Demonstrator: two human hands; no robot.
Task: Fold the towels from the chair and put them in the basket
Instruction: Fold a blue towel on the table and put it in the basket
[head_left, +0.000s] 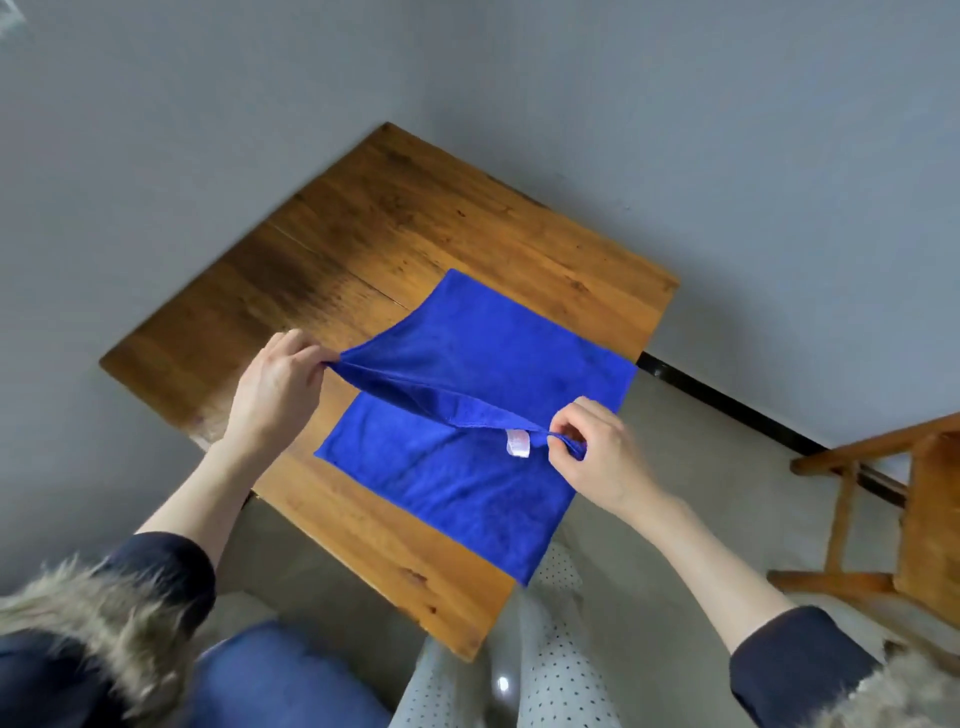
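Right now the blue towel (467, 395) lies on the wooden tabletop (363, 234), partly lifted. The left hand (280, 384) pinches one corner and the right hand (592, 452) pinches the other, fingers (563, 447) closed tight on the edge. To fold it well, I think both corners should go across together and land neatly on the far corners. No basket shows.

A wooden desk (363, 249) with dark-stained planks carries a single blue towel (457, 499). The towel lies spread on the desk's near right part, its near corner hanging just past the edge. Bare wood stretches beyond the left hand's fingers (311, 358) and far of them; the towel's flat part lies below both sets of fingers.
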